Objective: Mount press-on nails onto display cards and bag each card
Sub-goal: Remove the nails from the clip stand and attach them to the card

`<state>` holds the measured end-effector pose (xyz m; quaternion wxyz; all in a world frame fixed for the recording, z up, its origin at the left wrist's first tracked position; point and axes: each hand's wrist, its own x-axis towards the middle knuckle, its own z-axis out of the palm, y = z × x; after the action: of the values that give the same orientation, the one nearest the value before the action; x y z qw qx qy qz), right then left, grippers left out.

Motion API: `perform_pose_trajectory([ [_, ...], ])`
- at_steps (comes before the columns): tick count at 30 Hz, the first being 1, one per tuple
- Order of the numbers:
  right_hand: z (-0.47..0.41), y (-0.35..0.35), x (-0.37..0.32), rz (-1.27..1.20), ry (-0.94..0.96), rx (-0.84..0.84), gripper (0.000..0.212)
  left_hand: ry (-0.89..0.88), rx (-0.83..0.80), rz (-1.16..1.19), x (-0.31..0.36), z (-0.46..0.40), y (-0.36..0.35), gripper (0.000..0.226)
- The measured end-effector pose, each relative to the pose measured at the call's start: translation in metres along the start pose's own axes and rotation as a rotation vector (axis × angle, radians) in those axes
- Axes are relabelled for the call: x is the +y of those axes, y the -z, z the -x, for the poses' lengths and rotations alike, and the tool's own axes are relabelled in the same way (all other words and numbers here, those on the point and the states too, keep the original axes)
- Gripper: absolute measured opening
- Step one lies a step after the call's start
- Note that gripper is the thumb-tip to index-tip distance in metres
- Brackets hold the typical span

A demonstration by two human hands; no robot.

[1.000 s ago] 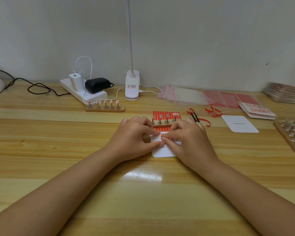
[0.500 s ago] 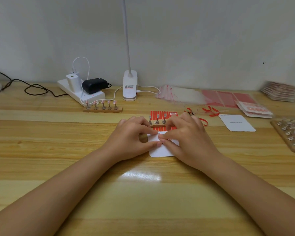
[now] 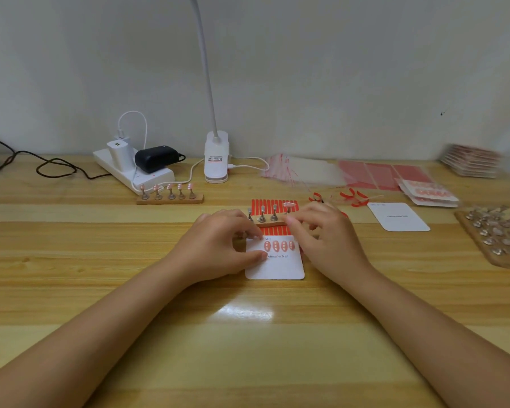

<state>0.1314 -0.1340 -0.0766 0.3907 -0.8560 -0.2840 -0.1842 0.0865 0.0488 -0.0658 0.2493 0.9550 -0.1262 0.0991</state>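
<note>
Display card (image 3: 277, 267): four nails (image 3: 279, 246) mounted. Left hand (image 3: 218, 245) pins it flat, fingertips pressing; right hand (image 3: 321, 240) hovers loosely curled, empty. Fetch the stand's (image 3: 270, 221) last nail (image 3: 289, 205) gently.

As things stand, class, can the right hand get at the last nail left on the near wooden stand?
Probably yes. The right hand hovers just below the remaining nail on the near wooden stand, its fingers free, with nothing between them.
</note>
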Motion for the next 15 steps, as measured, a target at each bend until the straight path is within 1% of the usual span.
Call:
perform_pose_trajectory([
  [2, -0.003, 0.003, 0.005, -0.053, -0.09, 0.09, 0.015, -0.015, 0.041, 0.038, 0.003, -0.003, 0.005, 0.017],
  [4, -0.006, 0.005, 0.009, -0.103, -0.179, 0.144, 0.016, -0.038, 0.15, 0.117, 0.006, -0.008, 0.011, 0.009],
  [6, -0.008, 0.004, 0.011, -0.16, -0.253, 0.165, 0.017, -0.056, 0.236, 0.121, 0.01, -0.02, 0.014, 0.012],
  [8, -0.009, 0.003, 0.013, -0.193, -0.302, 0.174, 0.017, -0.013, 0.211, 0.053, 0.015, -0.033, 0.012, 0.02],
  [11, -0.009, 0.003, 0.016, -0.219, -0.331, 0.184, 0.017, 0.138, 0.114, -0.08, 0.022, -0.053, -0.001, 0.037],
  [13, -0.009, 0.003, 0.016, -0.227, -0.339, 0.187, 0.017, 0.204, 0.081, -0.115, 0.026, -0.064, -0.01, 0.036],
  [15, -0.009, 0.003, 0.017, -0.211, -0.338, 0.184, 0.017, 0.255, 0.054, -0.096, 0.028, -0.071, -0.015, 0.033],
])
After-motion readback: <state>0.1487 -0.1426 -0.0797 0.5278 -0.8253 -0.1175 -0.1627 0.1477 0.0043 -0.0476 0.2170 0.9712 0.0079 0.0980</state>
